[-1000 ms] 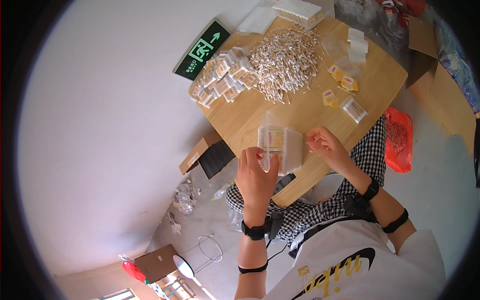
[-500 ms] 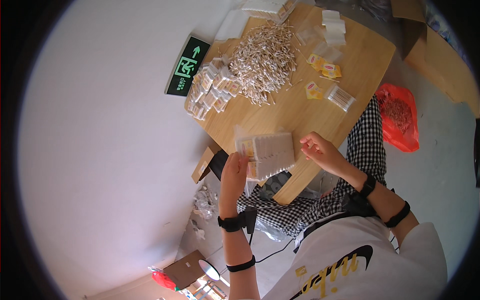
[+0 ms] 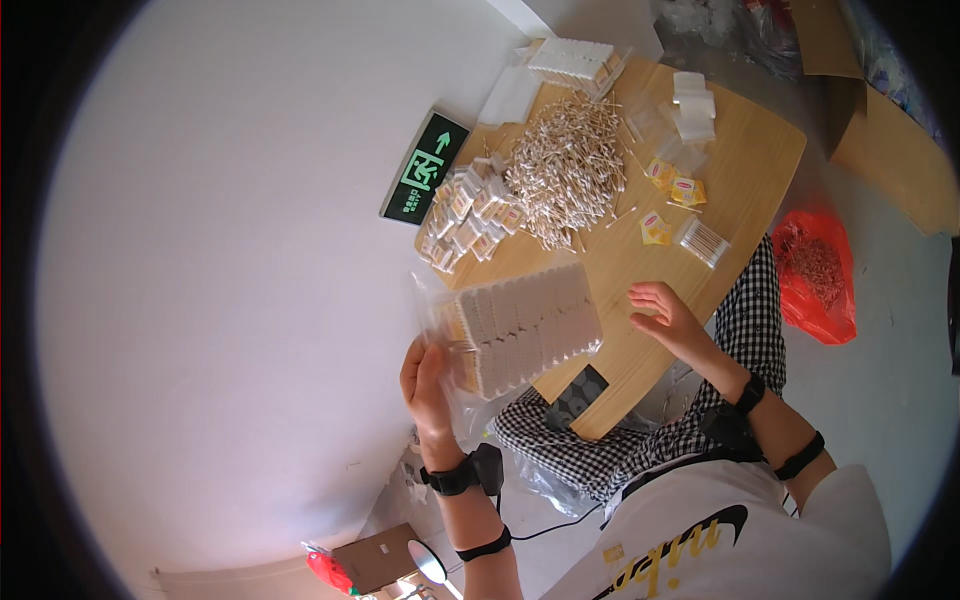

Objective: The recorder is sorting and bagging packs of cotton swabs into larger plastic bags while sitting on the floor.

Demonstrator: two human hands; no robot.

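Note:
A clear plastic bag packed with rows of cotton swab packs [image 3: 530, 330] hangs tilted above the table's near left edge, the white swab tips facing up. My left hand [image 3: 428, 390] grips its loose film end at the left, thumb over the plastic. To the right of the bag, apart from it, my right hand [image 3: 668, 322] is open and holds nothing, its fingers pointing left. Beyond the bag lies a big heap of loose cotton swabs [image 3: 568, 175], with a pile of small filled swab packs [image 3: 470, 215] at its left.
On the wooden table [image 3: 755, 130] are yellow cards [image 3: 687, 192], a single swab pack [image 3: 704, 243], white folded pieces [image 3: 694, 105] and another block of packs [image 3: 575, 62] at the far end. A green arrow sign [image 3: 424, 167] stands beside the wall. Right of the table lies a red bag [image 3: 840, 300].
My left hand has lifted the bag of swab packs up and to the left, nearer to me. The right hand's fingers have straightened. The whole view has shifted slightly.

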